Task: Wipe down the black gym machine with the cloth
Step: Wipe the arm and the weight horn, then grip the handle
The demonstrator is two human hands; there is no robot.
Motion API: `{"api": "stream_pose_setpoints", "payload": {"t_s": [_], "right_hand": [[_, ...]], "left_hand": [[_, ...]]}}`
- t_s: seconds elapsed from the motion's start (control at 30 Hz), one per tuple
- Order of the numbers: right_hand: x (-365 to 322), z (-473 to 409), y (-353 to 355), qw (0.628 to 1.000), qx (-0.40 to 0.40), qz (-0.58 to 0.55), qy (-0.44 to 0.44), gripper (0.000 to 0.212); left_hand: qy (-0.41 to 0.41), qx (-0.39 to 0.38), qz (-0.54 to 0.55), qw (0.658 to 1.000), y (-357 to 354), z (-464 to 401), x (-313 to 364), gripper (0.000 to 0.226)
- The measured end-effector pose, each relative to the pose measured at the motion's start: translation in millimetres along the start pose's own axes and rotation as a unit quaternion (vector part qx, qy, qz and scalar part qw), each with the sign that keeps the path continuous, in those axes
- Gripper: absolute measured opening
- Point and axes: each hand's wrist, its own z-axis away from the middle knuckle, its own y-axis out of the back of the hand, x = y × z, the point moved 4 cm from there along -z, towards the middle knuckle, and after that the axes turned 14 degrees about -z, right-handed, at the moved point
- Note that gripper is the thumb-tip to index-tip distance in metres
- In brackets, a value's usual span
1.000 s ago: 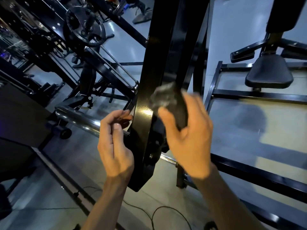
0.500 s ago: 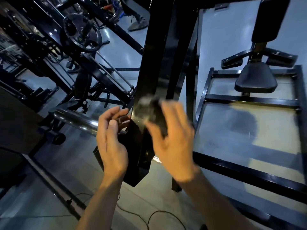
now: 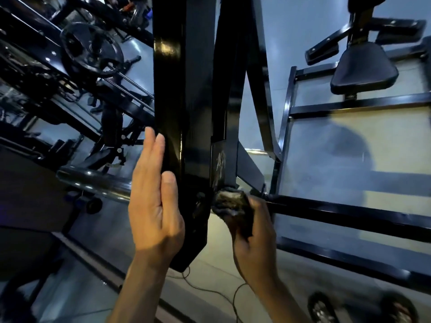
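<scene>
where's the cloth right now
In the head view, the cloth is low and right of centre, gripped in the right hand against the foot of the black upright beam.

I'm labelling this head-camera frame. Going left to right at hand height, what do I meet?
Chrome bar → left hand → black upright beam → cloth in the right hand → black floor frame.

Left hand raised flat, fingers straight and together, thumb alongside, forearm angling up from below, right hand lower, fingers curled tight in a grip, wrist bent
</scene>
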Motion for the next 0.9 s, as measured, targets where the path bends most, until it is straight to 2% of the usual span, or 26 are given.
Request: {"api": "stream_pose_setpoints", "payload": {"t_s": [0.33,0.5,0.67,0.73,0.8,0.9], "right_hand": [[20.3,-5.3,-16.7,0.998,0.039,0.028,0.038,0.044],[25.8,-23.2,-13.4,0.993,0.11,0.0,-0.032,0.046],[5.4,-3.7,-20.6,0.998,0.051,0.003,-0.023,0.04],[12.4,-31.5,-10.9,0.996,0.069,0.022,-0.049,0.038],[18.5,-52.8,-5.2,0.995,0.09,0.03,-0.038,0.036],[0.4,-30.4,-11.8,0.994,0.082,0.021,-0.062,0.04]], "left_hand": [[-0.013,0.021,-0.003,1.0,-4.0,2.7,0.5,0.048],[-0.018,0.016,-0.001,1.0,-6.4,2.5,1.4,0.047],[-0.019,0.022,0.004,1.0,-4.7,3.1,0.0,0.047],[-0.022,0.019,0.007,1.0,-5.7,1.9,-0.9,0.047],[-0.026,0.014,0.013,0.999,-6.2,2.1,-0.7,0.046],[-0.031,0.017,0.019,0.999,-4.6,2.7,-0.7,0.046]]}}
